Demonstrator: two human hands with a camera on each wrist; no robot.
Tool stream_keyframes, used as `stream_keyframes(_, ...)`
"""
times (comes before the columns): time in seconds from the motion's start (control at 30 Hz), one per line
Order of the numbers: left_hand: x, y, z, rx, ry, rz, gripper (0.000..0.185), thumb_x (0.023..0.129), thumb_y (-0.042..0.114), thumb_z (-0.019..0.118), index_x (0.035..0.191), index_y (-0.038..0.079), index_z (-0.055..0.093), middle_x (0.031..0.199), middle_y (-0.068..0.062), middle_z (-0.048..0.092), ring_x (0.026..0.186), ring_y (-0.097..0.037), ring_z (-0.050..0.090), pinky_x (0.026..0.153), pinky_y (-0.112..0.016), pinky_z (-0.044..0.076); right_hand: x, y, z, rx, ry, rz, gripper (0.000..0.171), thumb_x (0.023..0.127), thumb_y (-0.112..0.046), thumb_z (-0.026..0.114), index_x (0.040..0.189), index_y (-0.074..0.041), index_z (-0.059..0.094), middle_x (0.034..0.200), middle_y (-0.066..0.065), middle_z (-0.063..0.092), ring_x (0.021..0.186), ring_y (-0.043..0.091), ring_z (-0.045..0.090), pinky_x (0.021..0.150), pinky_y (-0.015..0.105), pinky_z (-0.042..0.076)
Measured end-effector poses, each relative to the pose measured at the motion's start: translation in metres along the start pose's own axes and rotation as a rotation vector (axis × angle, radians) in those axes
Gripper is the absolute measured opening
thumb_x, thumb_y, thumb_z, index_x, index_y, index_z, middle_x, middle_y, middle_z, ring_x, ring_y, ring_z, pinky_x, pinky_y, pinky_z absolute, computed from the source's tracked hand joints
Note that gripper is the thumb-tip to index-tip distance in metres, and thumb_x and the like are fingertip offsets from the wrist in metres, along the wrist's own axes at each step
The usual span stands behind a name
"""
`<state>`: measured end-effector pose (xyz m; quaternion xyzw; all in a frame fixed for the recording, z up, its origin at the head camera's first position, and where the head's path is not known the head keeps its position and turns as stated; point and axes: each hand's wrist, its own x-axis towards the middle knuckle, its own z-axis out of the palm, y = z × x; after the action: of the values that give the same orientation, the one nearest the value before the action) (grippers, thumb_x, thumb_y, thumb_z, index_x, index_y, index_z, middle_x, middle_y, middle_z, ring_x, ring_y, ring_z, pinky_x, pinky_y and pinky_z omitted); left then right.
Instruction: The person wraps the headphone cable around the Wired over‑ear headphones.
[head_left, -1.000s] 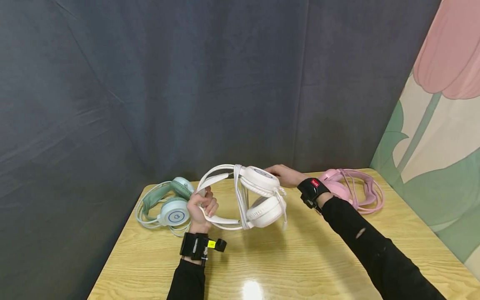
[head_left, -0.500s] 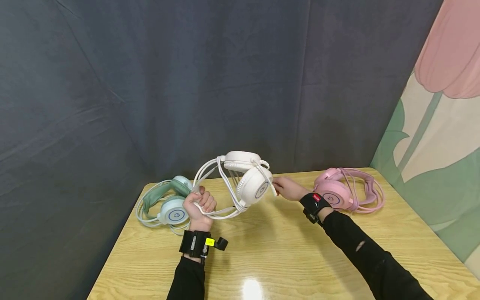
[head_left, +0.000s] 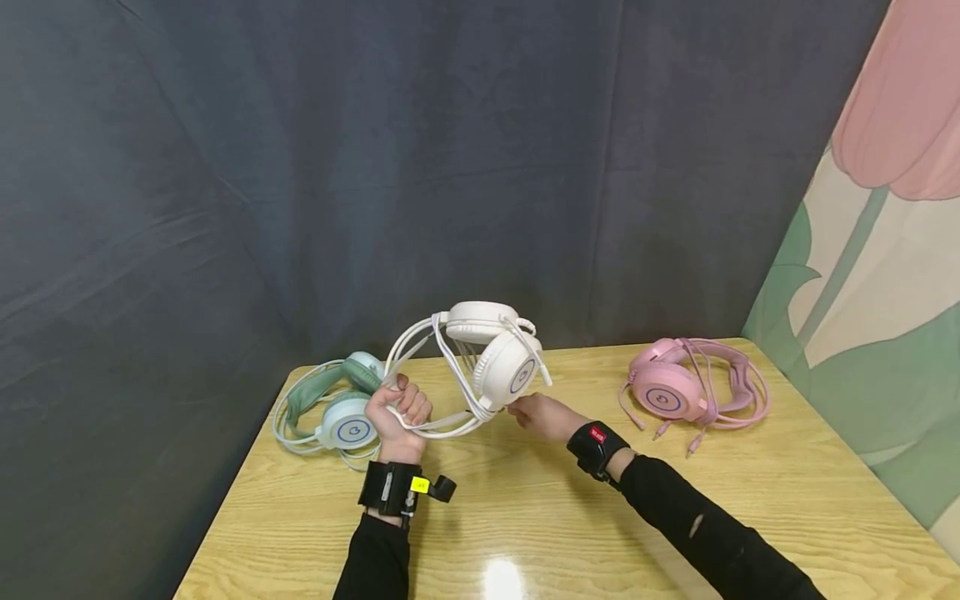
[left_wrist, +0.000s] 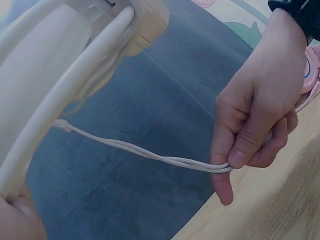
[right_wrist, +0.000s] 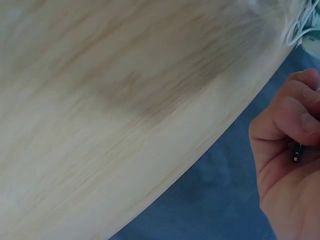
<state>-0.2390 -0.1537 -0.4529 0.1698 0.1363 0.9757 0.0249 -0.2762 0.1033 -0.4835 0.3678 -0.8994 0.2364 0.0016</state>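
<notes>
A white headset point(head_left: 506, 367) is held above the table, its headband gripped by my left hand point(head_left: 400, 417). White cable is bundled round the headband, and a short microphone arm sticks out by one ear cup. Just below that ear cup is my right hand point(head_left: 547, 417). In the left wrist view the right hand point(left_wrist: 260, 110) pinches a pair of twisted white cable strands point(left_wrist: 160, 158) between thumb and fingers. A small metal plug tip point(right_wrist: 297, 152) shows inside the curled right hand point(right_wrist: 290, 150) in the right wrist view.
A green headset point(head_left: 348, 417) lies at the table's left, close behind my left hand. On the right lies a pink headset point(head_left: 667, 392) with its plugs loose in front. Behind the wooden table point(head_left: 480, 517) hangs a dark curtain point(head_left: 450, 167).
The white headset has turned in my left hand, its ear cups rising and shifting left. My right hand has come from behind the ear cup down and left, uncovering the pink headset's plugs.
</notes>
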Motion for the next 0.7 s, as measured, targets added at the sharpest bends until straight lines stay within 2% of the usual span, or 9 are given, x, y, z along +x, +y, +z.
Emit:
stream_keyframes(0.1, 0.0, 0.0, 0.0, 0.011, 0.009, 0.015, 0.025, 0.081, 0.004, 0.02, 0.077, 0.01, 0.044, 0.059, 0.006, 0.012, 0.045, -0.008, 0.01, 0.043, -0.019, 0.01, 0.0, -0.008, 0.005, -0.015, -0.028, -0.027, 0.026, 0.097, 0.0, 0.051, 0.12, -0.001, 0.061, 0.067, -0.001, 0.045, 0.056, 0.004, 0.032, 0.056, 0.02, 0.029)
stream_keyframes(0.13, -0.001, 0.0, 0.0, 0.015, 0.016, 0.02, 0.027, 0.081, 0.004, 0.019, 0.077, 0.01, 0.044, 0.059, 0.006, 0.012, 0.045, -0.008, 0.01, 0.043, -0.019, 0.01, -0.001, -0.011, 0.007, -0.022, -0.036, -0.042, 0.028, 0.097, 0.0, 0.051, 0.123, -0.002, 0.06, 0.07, 0.001, 0.053, 0.057, 0.004, 0.033, 0.056, 0.021, 0.029)
stream_keyframes(0.2, 0.0, 0.0, 0.001, 0.018, 0.035, 0.03, 0.03, 0.082, 0.004, 0.016, 0.077, 0.01, 0.045, 0.058, 0.006, 0.012, 0.045, -0.008, 0.009, 0.043, -0.019, 0.01, -0.003, -0.017, 0.009, -0.037, -0.048, -0.069, 0.033, 0.097, 0.0, 0.049, 0.129, -0.004, 0.058, 0.085, 0.007, 0.066, 0.062, 0.006, 0.048, 0.058, 0.021, 0.035)
stream_keyframes(0.27, 0.0, 0.0, 0.001, 0.019, 0.055, 0.041, 0.031, 0.082, 0.004, 0.014, 0.077, 0.01, 0.044, 0.058, 0.006, 0.011, 0.045, -0.008, 0.008, 0.044, -0.019, 0.009, -0.006, -0.022, 0.008, -0.067, -0.048, -0.1, 0.035, 0.098, 0.0, 0.048, 0.131, -0.004, 0.058, 0.103, 0.011, 0.071, 0.077, 0.012, 0.063, 0.064, 0.023, 0.046)
stream_keyframes(0.33, 0.001, 0.0, 0.001, 0.019, 0.069, 0.056, 0.03, 0.081, 0.004, 0.014, 0.076, 0.011, 0.043, 0.058, 0.006, 0.011, 0.044, -0.008, 0.008, 0.044, -0.019, 0.008, -0.01, -0.028, 0.007, -0.1, -0.028, -0.119, 0.034, 0.098, 0.0, 0.049, 0.13, -0.004, 0.059, 0.119, 0.01, 0.07, 0.098, 0.019, 0.069, 0.076, 0.029, 0.053)
stream_keyframes(0.43, 0.003, -0.001, 0.001, 0.022, 0.087, 0.08, 0.026, 0.08, 0.003, 0.016, 0.075, 0.011, 0.039, 0.057, 0.005, 0.01, 0.044, -0.008, 0.006, 0.044, -0.02, 0.007, -0.016, -0.035, 0.002, -0.152, 0.003, -0.128, 0.032, 0.096, 0.001, 0.049, 0.124, -0.007, 0.063, 0.116, 0.007, 0.072, 0.101, 0.02, 0.069, 0.08, 0.034, 0.056)
stream_keyframes(0.7, 0.003, -0.005, -0.001, 0.088, 0.119, 0.135, 0.024, 0.08, 0.002, 0.014, 0.076, 0.013, 0.035, 0.056, 0.005, 0.012, 0.043, -0.008, 0.009, 0.041, -0.019, 0.01, -0.029, -0.058, -0.008, -0.192, 0.052, -0.158, 0.022, 0.097, -0.005, 0.054, 0.11, -0.016, 0.068, 0.108, -0.003, 0.074, 0.095, 0.012, 0.07, 0.073, 0.031, 0.056)
